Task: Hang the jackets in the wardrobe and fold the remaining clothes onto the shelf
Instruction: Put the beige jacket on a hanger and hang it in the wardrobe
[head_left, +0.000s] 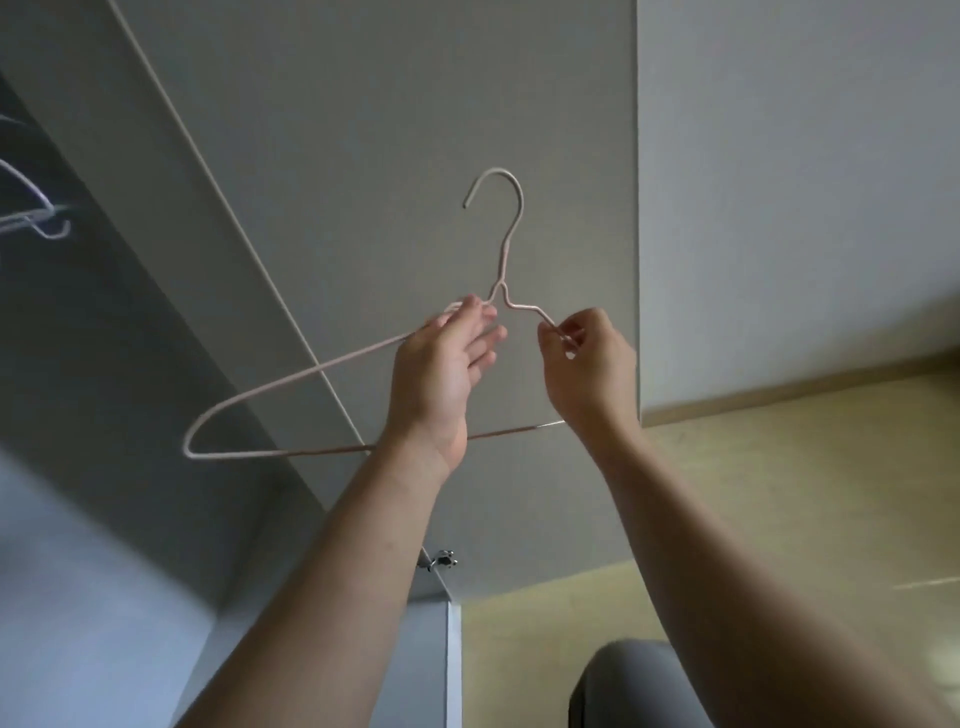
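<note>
- Far left, in the wardrobe (78, 322), hang blurred spare hangers (39, 200); at least 2, exact count unclear.
- 1 pink hanger (502, 283), hook up, long axis running left-right, its left tip toward the wardrobe.
- Left hand (447, 374) pinches its left shoulder, the nearer to the wardrobe; other fingers spread.
- Right hand (587, 364), curled, pinches the right shoulder.
- 0 jackets visible.

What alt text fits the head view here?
An empty pale pink wire hanger is held up before a grey wardrobe door, the left hand and right hand pinching it either side of its neck. Other wire hangers hang blurred in the dark wardrobe opening at far left.
</note>
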